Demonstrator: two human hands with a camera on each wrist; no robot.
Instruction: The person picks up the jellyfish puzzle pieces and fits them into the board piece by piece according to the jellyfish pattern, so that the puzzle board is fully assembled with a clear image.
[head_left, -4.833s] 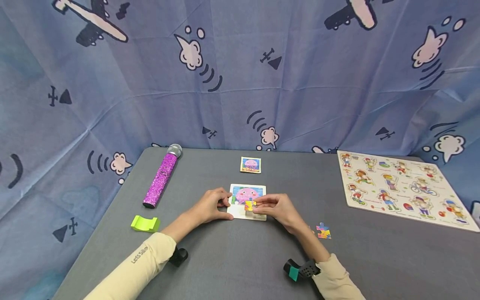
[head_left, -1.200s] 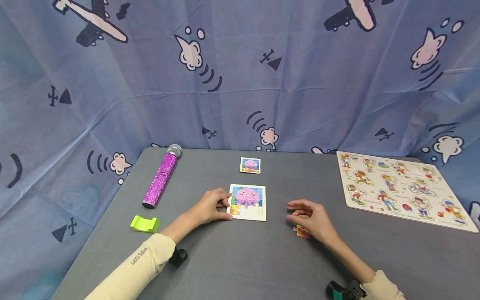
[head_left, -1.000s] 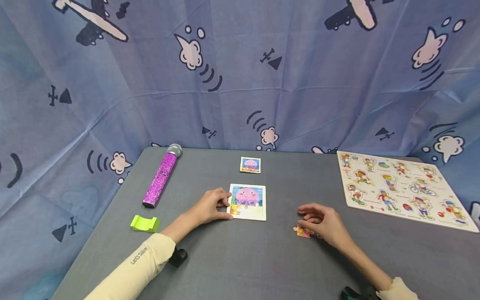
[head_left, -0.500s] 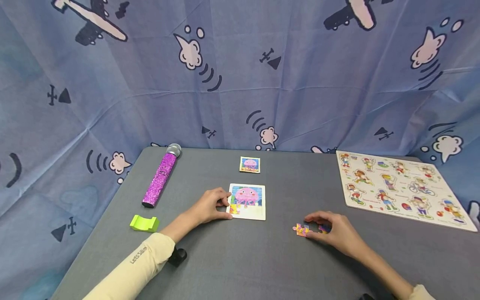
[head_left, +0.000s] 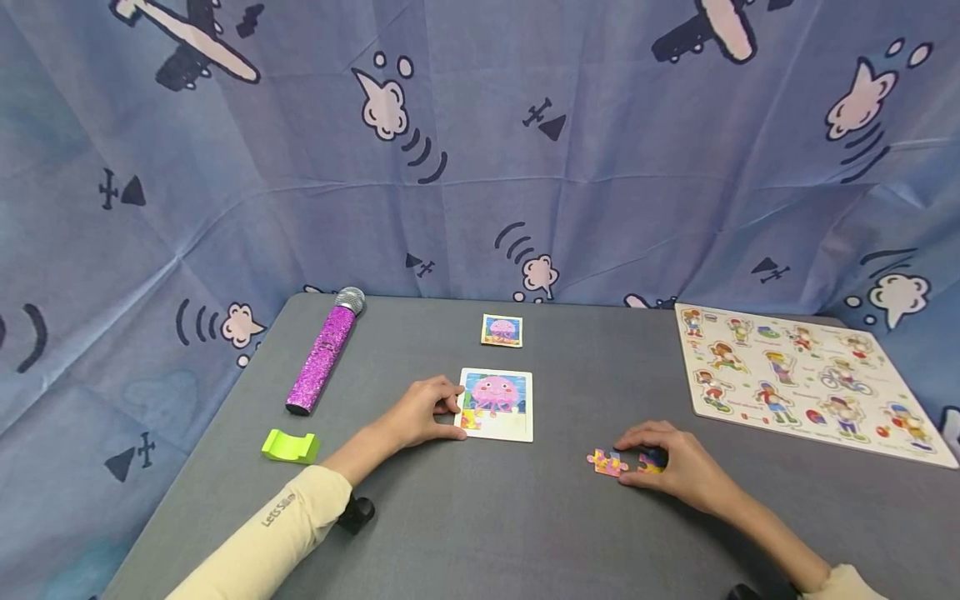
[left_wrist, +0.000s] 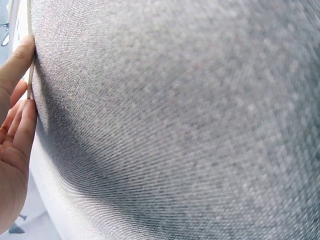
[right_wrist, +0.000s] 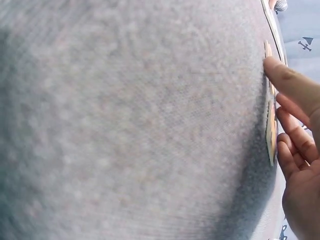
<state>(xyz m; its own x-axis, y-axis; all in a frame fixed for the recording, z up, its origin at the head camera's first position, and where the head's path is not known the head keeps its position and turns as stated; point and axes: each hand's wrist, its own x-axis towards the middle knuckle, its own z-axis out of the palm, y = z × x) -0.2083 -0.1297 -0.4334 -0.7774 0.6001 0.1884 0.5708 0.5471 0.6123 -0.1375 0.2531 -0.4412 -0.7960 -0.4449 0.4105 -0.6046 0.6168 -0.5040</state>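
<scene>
A white-framed jigsaw board [head_left: 519, 430] lies mid-table, showing a pink jellyfish, with a yellow piece [head_left: 471, 419] in its lower left corner. My left hand [head_left: 422, 411] grips the board's left edge, thumb at the lower corner and bent fingers higher up. In the left wrist view thumb and fingertips [left_wrist: 29, 107] meet that edge. To the right, my right hand [head_left: 678, 467] arches low over two jigsaw pieces, thumb and forefinger spread apart. The yellow-and-pink jigsaw piece [head_left: 604, 463] lies by its fingertips; the yellow-and-blue jigsaw piece [head_left: 650, 463] is partly hidden under the palm.
A small jellyfish picture card [head_left: 502, 331] lies behind the board. At left are a glittery purple microphone [head_left: 322, 358] and a lime-green curved block [head_left: 290, 447]. A wooden picture board [head_left: 813, 379] lies at the right. A printed blue curtain [head_left: 480, 167] hangs behind the table.
My right hand set a yellow piece into the board's lower left, then moved right and down to the loose pieces, where its thumb and forefinger parted. My left hand stays at the board's edge.
</scene>
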